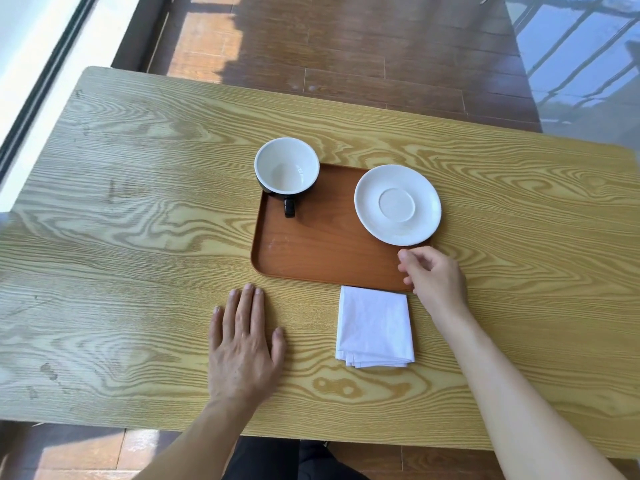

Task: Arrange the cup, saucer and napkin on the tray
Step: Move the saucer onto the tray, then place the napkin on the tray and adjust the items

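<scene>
A brown wooden tray [322,251] lies on the table. A black cup [286,169] with a white inside stands upright on the tray's far left corner, handle towards me. A white saucer [397,204] rests on the tray's right side, overlapping its right edge. A folded white napkin [375,327] lies on the table just in front of the tray's near right corner. My right hand [433,275] hovers over that corner, just in front of the saucer, fingers loosely curled and holding nothing. My left hand [244,344] lies flat on the table, left of the napkin.
The light wooden table [121,202] has its far edge beyond the tray and its near edge close to my body. A dark wooden floor [346,46] shows beyond the table. A bright window frame runs along the left.
</scene>
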